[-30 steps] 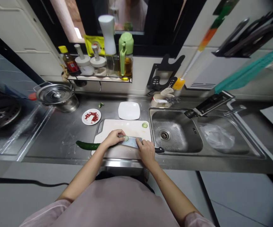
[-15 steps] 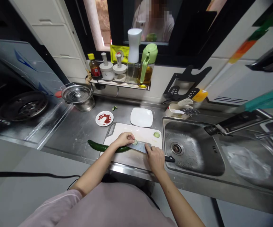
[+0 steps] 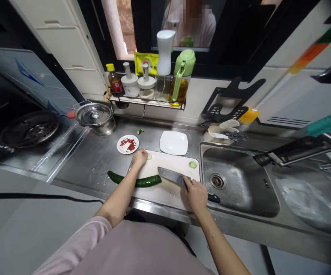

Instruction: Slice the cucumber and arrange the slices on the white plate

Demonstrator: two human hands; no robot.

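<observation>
My left hand (image 3: 140, 158) is over the upper left of the white cutting board (image 3: 173, 195), its fingers pinched at the edge of a thin cucumber slice (image 3: 149, 156). The slice is close to the board; whether it touches is unclear. My right hand (image 3: 197, 195) grips a kitchen knife (image 3: 171, 175), index finger along the blade, which points left over the board. Beneath my left forearm lies a long green cucumber (image 3: 149, 181), its cut end facing the knife tip and its other end past the board's left side. Another pale cucumber piece (image 3: 192, 164) rests at the board's right.
Behind the board stand a small plate of chopped red pieces (image 3: 128, 144) and a white square plate (image 3: 173, 143). A sink (image 3: 239, 183) adjoins on the right. A lidded pot (image 3: 95, 116) is at back left, below a seasoning rack (image 3: 148, 101).
My left hand has moved from the cucumber's cut end to the board's upper left with the slice. The knife has shifted right, away from the cucumber.
</observation>
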